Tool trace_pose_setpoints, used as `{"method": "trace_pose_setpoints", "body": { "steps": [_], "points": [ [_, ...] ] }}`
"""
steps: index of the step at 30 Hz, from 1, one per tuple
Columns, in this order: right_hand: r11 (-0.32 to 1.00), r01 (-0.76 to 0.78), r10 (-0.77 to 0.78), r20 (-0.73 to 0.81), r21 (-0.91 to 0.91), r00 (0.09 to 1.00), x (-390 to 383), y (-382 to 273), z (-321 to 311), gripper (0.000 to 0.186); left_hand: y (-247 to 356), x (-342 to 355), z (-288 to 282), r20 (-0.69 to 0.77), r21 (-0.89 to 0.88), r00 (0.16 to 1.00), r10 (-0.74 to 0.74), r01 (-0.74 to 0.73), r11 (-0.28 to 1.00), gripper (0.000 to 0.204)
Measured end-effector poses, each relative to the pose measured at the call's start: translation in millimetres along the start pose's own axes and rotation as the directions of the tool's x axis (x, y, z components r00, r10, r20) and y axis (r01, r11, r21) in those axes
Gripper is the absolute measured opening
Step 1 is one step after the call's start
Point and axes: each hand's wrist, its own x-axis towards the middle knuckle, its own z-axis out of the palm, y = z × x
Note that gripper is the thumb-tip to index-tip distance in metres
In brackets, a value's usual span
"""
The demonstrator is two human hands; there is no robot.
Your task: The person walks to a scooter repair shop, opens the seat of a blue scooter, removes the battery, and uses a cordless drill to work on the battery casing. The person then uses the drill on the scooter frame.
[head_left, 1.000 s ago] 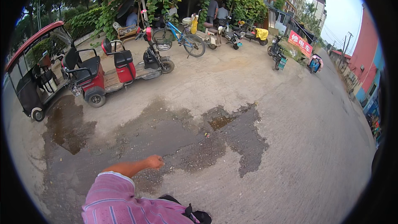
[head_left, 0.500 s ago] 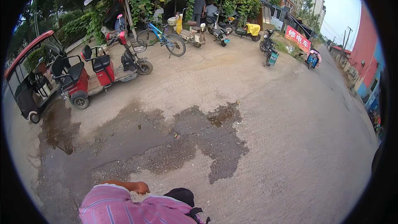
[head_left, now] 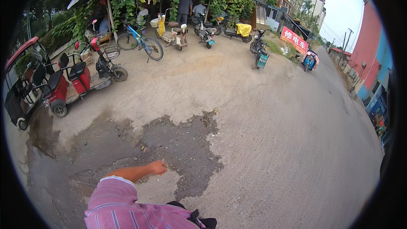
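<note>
Where the wet patch [head_left: 178,144] curves around your left hand [head_left: 157,167], from nine o'clock over twelve to three, the step in hand looks like walking. Your hand seems curled — I cannot tell how tightly, or whether it holds anything. Your right hand is out of view. Any stride would call for watching that ragged edge. Farther out stand a red three-wheeler [head_left: 80,80], eleven o'clock, and a blue bicycle [head_left: 136,38], twelve.

Left hand [head_left: 159,167]: palm hidden; shirt [head_left: 114,203] cut off.
</note>
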Motion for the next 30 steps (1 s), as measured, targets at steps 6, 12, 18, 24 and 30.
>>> {"method": "trace_pose_setpoints", "body": {
  "steps": [6, 12, 18, 24, 30],
  "points": [
    [1.000, -0.020, 0.020, 0.043, 0.002, 0.999, 88.9, -78.1, -93.4, 0.031, 133.6, 99.4, 69.7, -0.110, -0.112, 0.993, 0.048, -0.060, 0.992, 0.029],
    [0.999, -0.029, 0.027, -0.041, -0.038, 0.999, 229.5, -144.9, -299.9, 0.032, 84.9, 137.2, 175.5, 0.187, 0.250, 0.980, -0.062, 0.013, 0.968, 0.024],
    [0.887, 0.371, -0.453, -0.364, -0.274, 0.814, 372.1, -271.3, -547.5, 0.043, 206.7, 189.0, 245.4, 0.273, -0.066, 0.883, -0.380, 0.412, 0.909, 0.028],
    [0.662, 0.571, -0.719, -0.197, -0.486, 0.666, 467.1, -365.3, -640.7, 0.030, 308.6, 344.8, 248.3, 0.141, 0.082, 0.924, -0.355, 0.346, 0.935, 0.031],
    [0.970, 0.166, -0.181, -0.075, -0.176, 0.981, 499.7, -373.1, -587.7, 0.025, 492.8, 484.4, 218.2, 0.201, 0.294, 0.979, 0.042, -0.101, 0.950, 0.029]
  ]
}}
